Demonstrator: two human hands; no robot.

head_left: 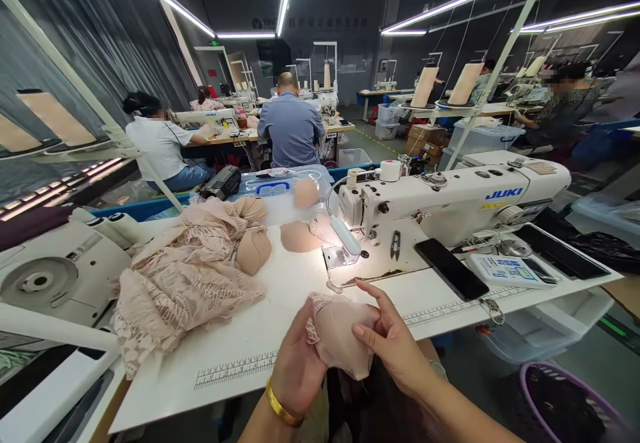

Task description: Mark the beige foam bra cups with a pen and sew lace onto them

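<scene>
At the near table edge (235, 356), both hands pinch the lace-trimmed cup (337, 336): left hand (296, 366) underneath, right hand (395, 339) on top. Best keep that lace flat before the sewing machine (450, 206).

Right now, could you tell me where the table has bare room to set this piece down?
Bare white table lies between the lace pile and the sewing machine, up to the printed ruler. Around the phone and control panel it is crowded.
</scene>
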